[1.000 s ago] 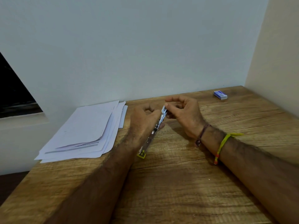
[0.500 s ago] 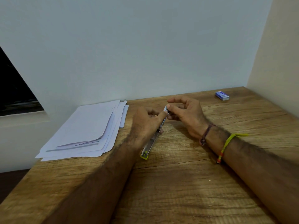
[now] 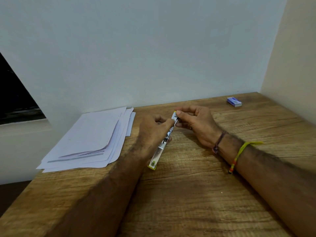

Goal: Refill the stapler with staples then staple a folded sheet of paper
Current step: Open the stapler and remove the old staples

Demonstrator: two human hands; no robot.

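Gripping the stapler above the desk, the left hand curls its fingers round it; the right hand apparently pinches its far tip. Papers lie left of the stapler.

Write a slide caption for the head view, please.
Left hand grips a slim metal stapler with yellow-green ends; right hand pinches its far tip above the wooden table.

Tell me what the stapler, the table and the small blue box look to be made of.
The long silver stapler with yellow-green ends: apparently bright metal, by its shine, with likely plastic tips. The brown grained table: wood or wood-look laminate, matt, with visible grain lines and cracks. The small blue box: probably printed cardboard, too small to be sure.
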